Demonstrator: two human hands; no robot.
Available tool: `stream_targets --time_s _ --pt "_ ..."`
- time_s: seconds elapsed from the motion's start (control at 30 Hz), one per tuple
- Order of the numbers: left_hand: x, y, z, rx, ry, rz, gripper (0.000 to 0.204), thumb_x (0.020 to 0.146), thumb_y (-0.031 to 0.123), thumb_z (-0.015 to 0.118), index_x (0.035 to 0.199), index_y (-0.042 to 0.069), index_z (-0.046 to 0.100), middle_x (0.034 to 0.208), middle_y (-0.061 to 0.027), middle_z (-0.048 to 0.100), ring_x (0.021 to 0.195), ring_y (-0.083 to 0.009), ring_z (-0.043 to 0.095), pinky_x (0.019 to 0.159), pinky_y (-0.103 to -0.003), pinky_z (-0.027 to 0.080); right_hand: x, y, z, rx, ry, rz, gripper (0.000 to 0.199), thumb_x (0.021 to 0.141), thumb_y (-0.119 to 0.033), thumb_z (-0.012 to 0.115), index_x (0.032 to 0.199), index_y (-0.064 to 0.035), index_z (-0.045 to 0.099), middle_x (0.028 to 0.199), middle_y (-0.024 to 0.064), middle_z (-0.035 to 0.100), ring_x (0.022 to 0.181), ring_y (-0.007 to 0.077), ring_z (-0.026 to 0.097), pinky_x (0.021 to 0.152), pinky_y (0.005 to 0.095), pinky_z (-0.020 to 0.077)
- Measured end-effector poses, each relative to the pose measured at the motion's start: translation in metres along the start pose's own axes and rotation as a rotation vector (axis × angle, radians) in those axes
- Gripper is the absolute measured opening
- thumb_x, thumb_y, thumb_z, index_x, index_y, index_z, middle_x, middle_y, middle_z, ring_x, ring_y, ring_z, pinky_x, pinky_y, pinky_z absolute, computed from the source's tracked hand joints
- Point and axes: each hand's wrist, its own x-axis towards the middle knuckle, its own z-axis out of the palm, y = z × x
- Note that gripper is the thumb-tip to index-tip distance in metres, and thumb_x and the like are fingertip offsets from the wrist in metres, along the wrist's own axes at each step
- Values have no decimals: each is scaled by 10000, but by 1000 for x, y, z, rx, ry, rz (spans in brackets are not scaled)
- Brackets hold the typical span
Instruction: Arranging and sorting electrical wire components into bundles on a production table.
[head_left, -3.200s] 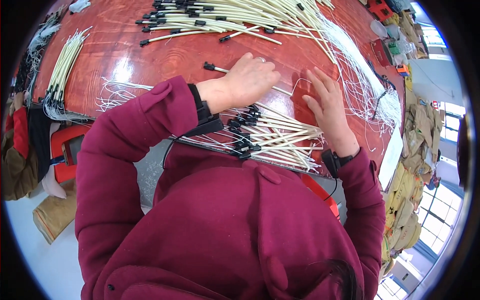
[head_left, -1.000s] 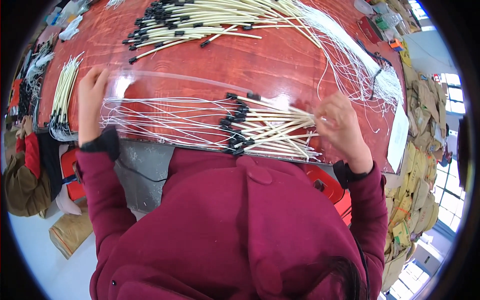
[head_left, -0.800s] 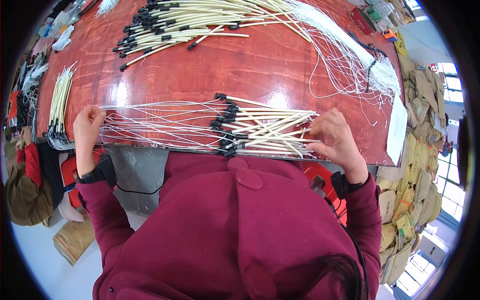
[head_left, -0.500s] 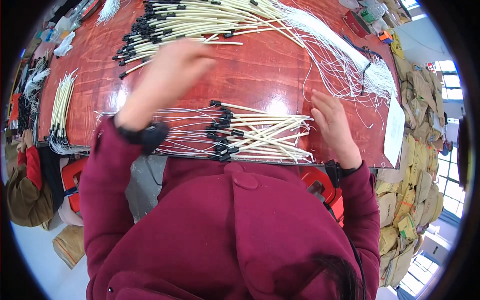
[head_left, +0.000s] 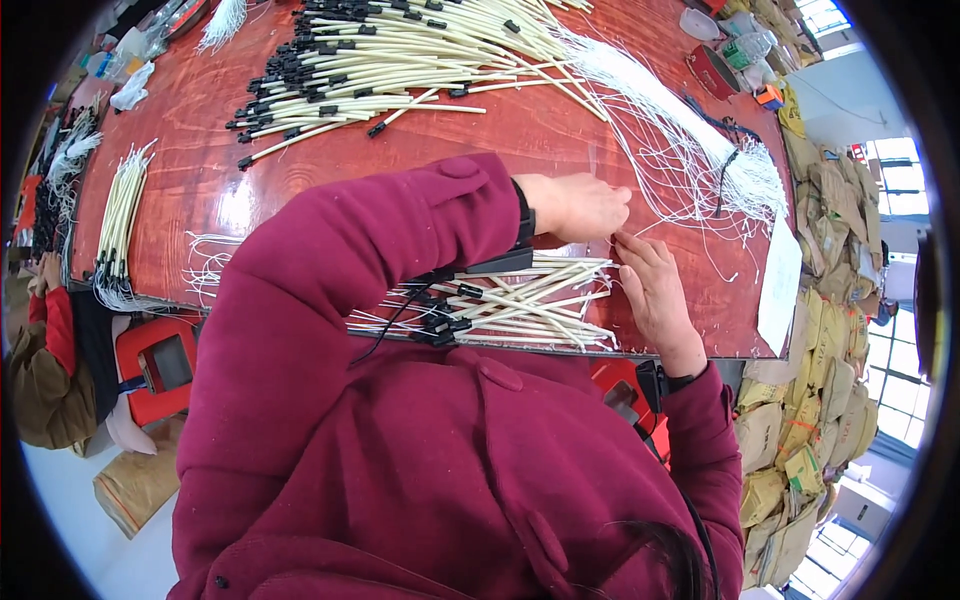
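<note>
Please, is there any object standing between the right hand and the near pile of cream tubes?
Nothing visible does. The right hand is just right of the near cream tubes. The left hand is beyond the pile's right part; its maroon sleeve partly hides the pile's left side in this view.
</note>
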Motion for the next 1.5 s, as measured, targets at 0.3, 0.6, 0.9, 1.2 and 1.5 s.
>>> stream_targets --time_s 0.3,0.6,0.9,1.2,1.5 --pt "-79 -5 -16 -77 388 -263 177 906 198 642 864 26 652 679 -146 638 705 -344 685 629 -473 517 8 2 -2 -38 -44 -13 424 988 -212 516 1274 88 605 1403 183 572 1201 355 523 1064 438 400" --pt "-200 3 -59 -1141 683 -975 244 926 213 714 793 11 680 681 32 635 582 -104 577 519 -307 441 65 -13 6 -100 -96 -216 556 968 -352 526 1289 98 585 1435 174 551 1222 363 502 1074 443 389" --pt "-280 -18 -39 -132 449 -1100 272 808 234 789 882 26 629 671 -93 613 596 -289 608 556 -429 451 77 -12 8 -11 -109 -303 640 998 -455 453 1264 107 602 1423 185 560 1251 371 493 1097 444 368" --pt "-185 -41 -73 362 433 -525 243 815 214 734 933 36 617 938 -128 655 969 -353 641 800 -455 527 73 -12 10 81 -102 -272 692 1009 -509 427 1205 119 640 1379 205 593 1229 369 526 1091 444 380" --pt "-163 -63 -70 444 374 -389 96 858 110 642 932 49 630 953 -121 647 961 -333 648 799 -422 527 77 -15 15 129 -63 -249 705 1016 -523 425 1147 128 662 1328 204 630 1183 367 555 1065 439 400"
